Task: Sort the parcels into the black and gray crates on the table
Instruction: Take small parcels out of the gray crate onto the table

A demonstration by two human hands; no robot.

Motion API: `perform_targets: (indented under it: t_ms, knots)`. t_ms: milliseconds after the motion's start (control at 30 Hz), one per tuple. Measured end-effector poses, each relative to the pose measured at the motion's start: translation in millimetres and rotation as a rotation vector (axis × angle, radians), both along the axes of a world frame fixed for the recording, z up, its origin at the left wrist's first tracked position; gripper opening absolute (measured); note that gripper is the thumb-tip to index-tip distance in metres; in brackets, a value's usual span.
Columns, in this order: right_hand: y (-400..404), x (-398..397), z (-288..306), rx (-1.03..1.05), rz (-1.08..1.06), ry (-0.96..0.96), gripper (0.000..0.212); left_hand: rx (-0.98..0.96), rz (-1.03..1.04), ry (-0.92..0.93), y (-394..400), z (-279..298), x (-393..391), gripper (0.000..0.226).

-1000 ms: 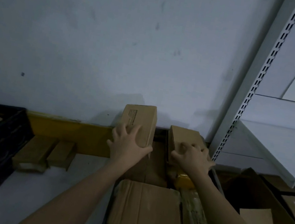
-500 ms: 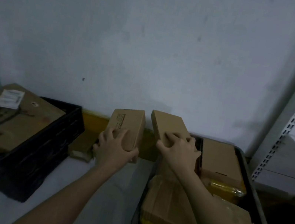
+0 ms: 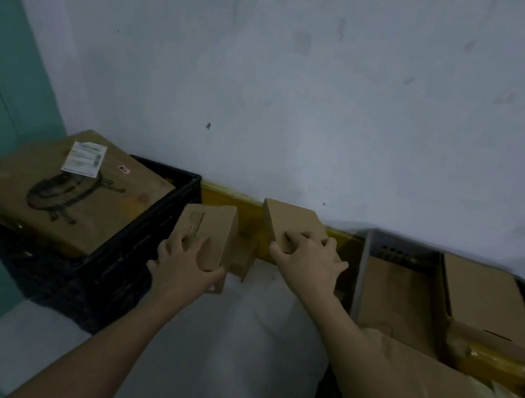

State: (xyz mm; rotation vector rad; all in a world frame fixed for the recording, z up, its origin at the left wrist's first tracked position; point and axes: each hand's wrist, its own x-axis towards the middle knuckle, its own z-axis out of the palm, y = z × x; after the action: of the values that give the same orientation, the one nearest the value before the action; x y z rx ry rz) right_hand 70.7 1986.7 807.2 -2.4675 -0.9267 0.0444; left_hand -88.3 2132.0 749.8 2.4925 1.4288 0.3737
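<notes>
I see the black crate [image 3: 136, 261] at the left of the surface [image 3: 229, 349], filled by a large brown carton [image 3: 63, 196] with a white label. My left hand [image 3: 186, 264] grips a small printed parcel [image 3: 204, 236] just beside that crate's right wall. My right hand [image 3: 308, 262] is curled over a second small parcel [image 3: 291, 226], held between the crates. The gray crate [image 3: 359, 284] at the right holds flat cardboard parcels, a taller box [image 3: 487, 302] and a yellow packet [image 3: 500, 365].
</notes>
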Motion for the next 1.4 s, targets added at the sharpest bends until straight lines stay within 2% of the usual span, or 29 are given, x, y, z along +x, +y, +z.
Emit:
perform_targets:
  t_ms: [233,367,600,733,900,1133,1300,1400]
  knots:
    - [66,-19,-54,-0.137,-0.119,0.073,0.043,-0.118,-0.166,0.038,63,-53,-22,0.078]
    - [85,-26,-99,-0.273,-0.193,0.163,0.052,-0.200,-0.240,0.103,87,-85,-38,0.078]
    - [91,-42,-150,-0.340,-0.354,0.201,0.055,-0.249,-0.444,0.156,92,-116,-41,0.080]
    - [74,-32,-152,-0.325,-0.425,0.210,0.052,-0.266,-0.545,0.101,75,-125,-11,0.081]
    - [41,-12,-161,-0.248,-0.514,0.211,0.054,-0.296,-0.595,0.121,49,-139,23,0.079]
    - [16,-15,-192,-0.080,-0.541,0.336,0.053,-0.264,-0.539,0.141,23,-163,65,0.079]
    - [13,-15,-221,-0.170,-0.497,0.304,0.057,-0.250,-0.538,0.160,15,-184,94,0.092]
    - [14,-12,-238,-0.215,-0.483,0.256,0.057,-0.291,-0.625,0.132,22,-203,101,0.091]
